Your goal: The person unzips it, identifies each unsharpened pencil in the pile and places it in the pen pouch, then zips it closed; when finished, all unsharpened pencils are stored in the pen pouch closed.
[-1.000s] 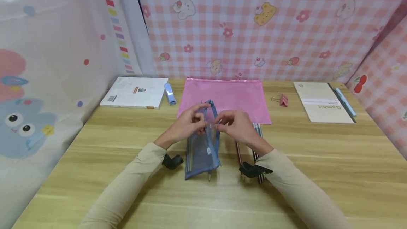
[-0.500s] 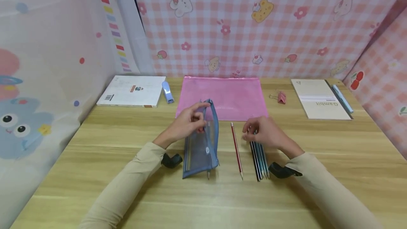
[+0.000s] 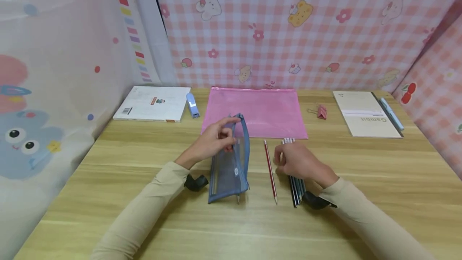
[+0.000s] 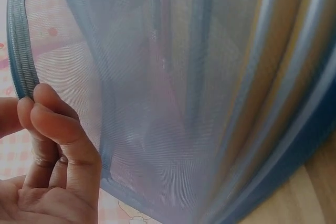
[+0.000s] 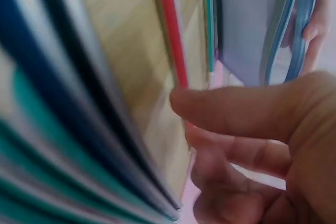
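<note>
My left hand pinches the top edge of a blue mesh pencil pouch and holds it upright on the wooden table. The left wrist view shows the fingers gripping the pouch at its zip edge. A red pencil lies just right of the pouch. My right hand rests palm down over a bunch of dark pencils, with nothing visibly held. In the right wrist view its fingers hang loosely curled beside the red pencil and the bunch.
A flat pink zip pouch lies behind the hands. At back left are a white book and a blue stapler. Back right hold a pink binder clip, a tan notebook and a pen. Patterned curtains wall the table.
My right hand left the pouch's opening, moved right and came down over the bunch of pencils. The red pencil now lies uncovered. My left hand kept its hold on the pouch.
</note>
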Action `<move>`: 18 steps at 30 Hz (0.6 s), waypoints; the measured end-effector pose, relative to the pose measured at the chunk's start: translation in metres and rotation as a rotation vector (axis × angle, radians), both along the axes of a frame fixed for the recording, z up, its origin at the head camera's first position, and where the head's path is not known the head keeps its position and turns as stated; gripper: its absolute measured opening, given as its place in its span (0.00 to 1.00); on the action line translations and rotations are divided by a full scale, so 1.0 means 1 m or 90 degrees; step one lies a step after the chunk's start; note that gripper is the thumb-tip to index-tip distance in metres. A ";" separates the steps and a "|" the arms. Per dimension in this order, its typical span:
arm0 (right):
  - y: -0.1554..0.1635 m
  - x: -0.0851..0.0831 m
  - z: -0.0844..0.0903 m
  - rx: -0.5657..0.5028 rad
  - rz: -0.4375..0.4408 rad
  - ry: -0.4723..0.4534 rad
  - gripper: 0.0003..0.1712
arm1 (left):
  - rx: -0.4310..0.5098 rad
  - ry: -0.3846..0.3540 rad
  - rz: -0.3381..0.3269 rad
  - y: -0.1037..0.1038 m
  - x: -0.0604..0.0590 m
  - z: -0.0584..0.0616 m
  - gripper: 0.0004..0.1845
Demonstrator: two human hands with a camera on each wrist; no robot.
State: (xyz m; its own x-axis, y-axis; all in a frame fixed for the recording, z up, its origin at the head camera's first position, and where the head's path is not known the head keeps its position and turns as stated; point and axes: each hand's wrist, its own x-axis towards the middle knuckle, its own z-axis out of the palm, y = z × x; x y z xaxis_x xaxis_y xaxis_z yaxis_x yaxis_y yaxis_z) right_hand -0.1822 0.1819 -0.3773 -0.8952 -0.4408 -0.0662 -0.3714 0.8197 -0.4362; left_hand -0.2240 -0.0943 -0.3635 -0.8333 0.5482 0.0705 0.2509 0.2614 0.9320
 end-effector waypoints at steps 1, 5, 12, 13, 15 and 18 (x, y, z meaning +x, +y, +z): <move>-0.001 0.001 0.001 0.009 -0.012 0.008 0.10 | 0.002 0.000 0.000 0.000 0.000 0.000 0.33; 0.000 0.003 0.004 0.027 -0.041 0.025 0.11 | 0.002 0.002 -0.003 -0.001 0.000 -0.001 0.33; 0.001 -0.001 -0.001 -0.012 -0.009 -0.008 0.09 | -0.005 0.004 -0.004 -0.002 -0.002 -0.003 0.32; 0.001 -0.002 -0.002 -0.014 -0.007 -0.012 0.09 | -0.005 0.005 -0.005 -0.002 -0.002 -0.003 0.32; 0.000 -0.002 -0.003 -0.017 -0.007 -0.019 0.09 | -0.003 0.005 -0.008 -0.001 -0.002 -0.004 0.32; -0.001 -0.003 -0.003 -0.024 -0.014 -0.028 0.10 | 0.002 0.005 -0.012 -0.002 -0.002 -0.004 0.32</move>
State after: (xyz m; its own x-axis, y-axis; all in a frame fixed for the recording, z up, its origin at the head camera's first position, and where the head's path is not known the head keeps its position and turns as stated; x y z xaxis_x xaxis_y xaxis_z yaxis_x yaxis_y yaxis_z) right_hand -0.1857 0.1805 -0.3808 -0.9011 -0.4241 -0.0900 -0.3332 0.8103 -0.4821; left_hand -0.2260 -0.0959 -0.3675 -0.8227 0.5631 0.0782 0.2623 0.2538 0.9310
